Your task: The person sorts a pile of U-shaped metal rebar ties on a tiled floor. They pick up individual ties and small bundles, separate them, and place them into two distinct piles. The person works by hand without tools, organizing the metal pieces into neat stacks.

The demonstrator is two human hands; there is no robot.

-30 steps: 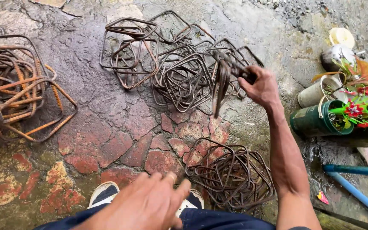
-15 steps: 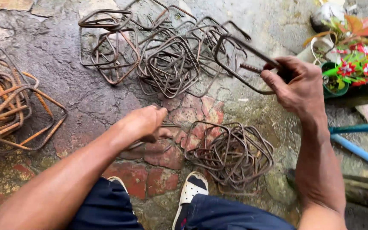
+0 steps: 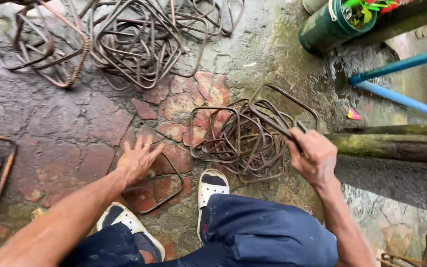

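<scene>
Stirrups [image 3: 245,136] of bent rebar are heaped at the picture's centre, at twelve o'clock of the white sandal [image 3: 212,184]; one loop [image 3: 285,106] at the heap's two o'clock edge is gripped in the clenched right hand [image 3: 312,158] and is held tilted over the heap; a single stirrup [image 3: 156,190] is laid flat on the stone floor [image 3: 65,128] at seven o'clock of the heap, and is pressed under the spread, released left hand [image 3: 137,160]; a larger pile [image 3: 139,42] is seen at eleven o'clock, more loops [image 3: 45,44] at ten; sorting is judged part done, with most of the near heap left.
</scene>
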